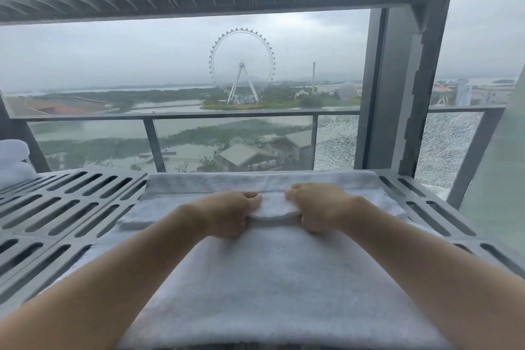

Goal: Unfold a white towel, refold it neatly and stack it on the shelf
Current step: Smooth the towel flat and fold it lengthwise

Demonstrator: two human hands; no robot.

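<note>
White towel (pixel 270 278) lies spread on the slotted shelf (pixel 71 207). Our left hand (pixel 233 213) and right hand (pixel 315 207) each grip its raised middle fold, close together. We judge the paired hold keeps the fold straight while lifting it open.

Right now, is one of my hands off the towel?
No, the left hand and right hand both grip a fold of the white towel on the shelf.

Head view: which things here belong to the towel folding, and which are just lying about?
In the job: white towel, gripped by left hand and right hand; slatted shelf under it.
Just about: other white towels far left; balcony railing; Ferris wheel outside.
</note>
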